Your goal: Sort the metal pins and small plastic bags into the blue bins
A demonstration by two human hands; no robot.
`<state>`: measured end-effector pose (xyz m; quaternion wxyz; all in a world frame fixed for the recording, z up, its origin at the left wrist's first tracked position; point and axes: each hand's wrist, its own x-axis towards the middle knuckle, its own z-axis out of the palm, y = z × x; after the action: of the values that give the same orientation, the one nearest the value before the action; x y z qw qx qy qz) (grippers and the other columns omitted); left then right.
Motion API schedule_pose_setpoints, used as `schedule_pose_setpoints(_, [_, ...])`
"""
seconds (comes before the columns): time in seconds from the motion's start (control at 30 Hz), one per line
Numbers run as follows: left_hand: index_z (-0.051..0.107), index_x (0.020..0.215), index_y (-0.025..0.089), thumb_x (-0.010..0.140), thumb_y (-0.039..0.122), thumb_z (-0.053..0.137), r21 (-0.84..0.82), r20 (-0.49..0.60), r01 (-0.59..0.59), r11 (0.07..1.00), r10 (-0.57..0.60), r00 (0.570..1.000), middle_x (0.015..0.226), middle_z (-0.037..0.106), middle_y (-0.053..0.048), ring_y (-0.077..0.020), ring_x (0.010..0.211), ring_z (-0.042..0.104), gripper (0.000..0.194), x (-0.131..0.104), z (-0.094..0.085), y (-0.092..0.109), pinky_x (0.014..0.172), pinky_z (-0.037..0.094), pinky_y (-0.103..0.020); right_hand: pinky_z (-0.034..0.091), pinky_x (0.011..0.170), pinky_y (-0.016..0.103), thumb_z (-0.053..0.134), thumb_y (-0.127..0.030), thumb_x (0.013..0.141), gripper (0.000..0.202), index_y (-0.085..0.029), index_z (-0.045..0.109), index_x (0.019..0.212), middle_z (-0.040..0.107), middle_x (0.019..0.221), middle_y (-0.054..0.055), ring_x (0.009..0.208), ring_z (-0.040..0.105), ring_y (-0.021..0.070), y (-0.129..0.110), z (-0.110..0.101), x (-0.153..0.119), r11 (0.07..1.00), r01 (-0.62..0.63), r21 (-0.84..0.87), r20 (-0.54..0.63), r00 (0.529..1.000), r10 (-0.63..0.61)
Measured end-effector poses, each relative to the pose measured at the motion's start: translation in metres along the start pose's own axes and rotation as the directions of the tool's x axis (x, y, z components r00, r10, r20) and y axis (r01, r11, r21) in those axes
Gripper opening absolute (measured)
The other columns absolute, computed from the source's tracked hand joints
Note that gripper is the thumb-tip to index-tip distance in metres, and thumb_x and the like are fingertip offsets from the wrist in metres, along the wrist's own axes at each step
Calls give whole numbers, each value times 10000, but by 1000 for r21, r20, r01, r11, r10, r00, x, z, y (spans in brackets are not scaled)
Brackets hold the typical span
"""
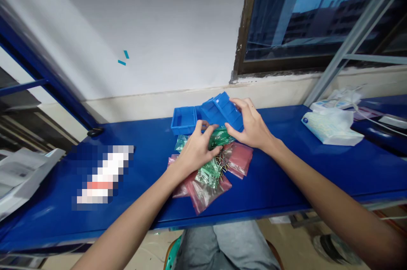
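Pale wall [178, 28] and dark-framed window [318, 24] stood behind a blue desk [270, 189], as I viewed the station remotely through the head camera. Two strips of teal tape [126, 54] marked the wall at upper left. Left hand [197, 147]: half open, palm down, the fingers bent and the thumb set apart from the forefinger, with a gap between them over the green packets [208, 173]. I saw the thumb lie at the edge of the loose metal pieces [223, 162] (slender, rod-like, too small for me to identify); the outer fingertips were hidden from me. Right hand [252, 123]: thumb and fingers spread well apart, the fingers at the upper right edge of a tilted blue bin [227, 107] and the thumb near its lower end, beside green film. Whether that hand gripped the bin or merely touched it, I could not tell. Green packets lay beneath the left hand and between the two hands, with the metal pieces just to the right of the left thumb. Pink packets [240, 160] surrounded them, one group below the right hand, others under the left wrist and nearer the desk's front edge. A level blue bin [183, 129] stood beyond the left hand, near the wall. Well to the right, I noted a tissue pack [332, 128].
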<state>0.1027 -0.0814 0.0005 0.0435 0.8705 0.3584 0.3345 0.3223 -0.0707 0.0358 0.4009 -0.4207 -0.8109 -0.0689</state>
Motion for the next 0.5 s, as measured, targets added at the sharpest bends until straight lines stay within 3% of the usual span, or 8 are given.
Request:
schedule_pose_setpoints(0.27, [460,1391,195,915,218,594,110,103,-144,984,133,986,1227,481,-127,-267,1100,549,495,-1,-7,5,947,512,-447,486,995,582,606,-367,813,737,-221,339,1484,481,1394,153,1223,519,368,-1,-3,1,999,-50,-6,-88,995,49])
schedule_pose_setpoints(0.5, [509,1351,189,962,233,523,131,150,-218,967,198,969,1211,560,-126,-258,1085,571,392,1,-11,4,909,492,-424,482,991,591,616,-371,799,745,-235,349,1482,487,1368,150,1214,521,376,7,-7,3,997,-76,-10,-110,991,74])
